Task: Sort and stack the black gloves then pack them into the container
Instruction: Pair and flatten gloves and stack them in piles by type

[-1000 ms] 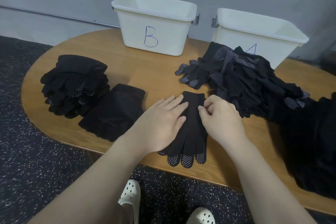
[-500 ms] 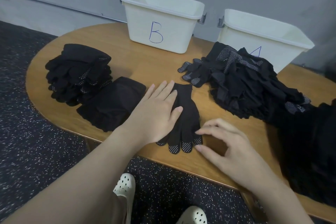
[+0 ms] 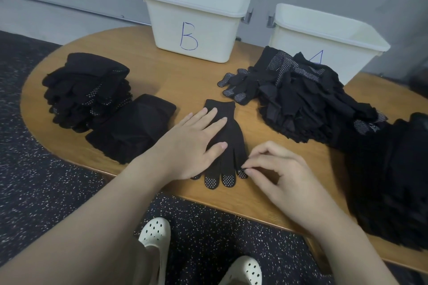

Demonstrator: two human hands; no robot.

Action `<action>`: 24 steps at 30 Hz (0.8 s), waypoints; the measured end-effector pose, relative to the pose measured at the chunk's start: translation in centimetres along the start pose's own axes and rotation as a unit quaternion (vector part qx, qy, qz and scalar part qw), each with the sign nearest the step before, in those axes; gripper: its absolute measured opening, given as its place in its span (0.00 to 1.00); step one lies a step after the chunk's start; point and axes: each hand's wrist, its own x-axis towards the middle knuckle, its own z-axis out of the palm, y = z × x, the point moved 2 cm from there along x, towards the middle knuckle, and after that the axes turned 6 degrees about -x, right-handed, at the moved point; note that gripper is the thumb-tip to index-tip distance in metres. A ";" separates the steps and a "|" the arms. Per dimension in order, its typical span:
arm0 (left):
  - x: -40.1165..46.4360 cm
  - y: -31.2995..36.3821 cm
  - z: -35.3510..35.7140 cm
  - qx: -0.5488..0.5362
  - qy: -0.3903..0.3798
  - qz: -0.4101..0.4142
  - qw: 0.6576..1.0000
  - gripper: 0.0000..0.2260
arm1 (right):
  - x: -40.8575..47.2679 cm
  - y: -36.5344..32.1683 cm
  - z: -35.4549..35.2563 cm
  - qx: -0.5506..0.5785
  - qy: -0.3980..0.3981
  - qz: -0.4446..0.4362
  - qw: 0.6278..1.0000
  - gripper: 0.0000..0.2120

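Note:
A pair of black gloves [image 3: 231,136] with white-dotted fingertips lies flat near the table's front edge, cuffs pointing away. My left hand [image 3: 192,143] presses flat on its left half, fingers straight. My right hand [image 3: 278,173] pinches the rightmost dotted fingertip between thumb and forefinger. Two stacks of black gloves stand at the left: a tall one [image 3: 88,90] and a lower one [image 3: 132,127]. A loose heap of black gloves [image 3: 301,99] lies at the right. Behind stand white container B [image 3: 196,23] and white container A [image 3: 328,39].
The wooden table [image 3: 185,81] has a rounded left end and a front edge close to my hands. More black fabric [image 3: 393,180] is piled at the far right. Below the edge are a speckled floor and my white shoes [image 3: 155,236].
My right hand left the glove's cuff, moved toward me along its right side, and now pinches a fingertip. My left hand stayed flat on the glove.

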 end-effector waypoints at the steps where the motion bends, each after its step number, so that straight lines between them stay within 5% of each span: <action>1: 0.0 0.0 0.0 -0.002 -0.001 0.000 1.000 0.29 | 0.0 0.1 0.2 -0.005 -0.004 0.000 1.000 0.06; 11: -0.2 0.3 -0.3 -0.027 0.003 0.004 1.000 0.26 | 0.0 0.2 0.0 -0.019 -0.025 0.004 0.999 0.04; 20: -0.1 0.2 -0.3 -0.046 0.021 0.004 0.999 0.22 | 0.4 -1.5 1.3 -0.036 -0.020 -0.023 0.999 0.17; 24: -0.2 0.2 -0.3 -0.041 0.023 0.005 0.999 0.22 | 0.3 -1.3 1.2 -0.032 -0.021 -0.032 0.999 0.16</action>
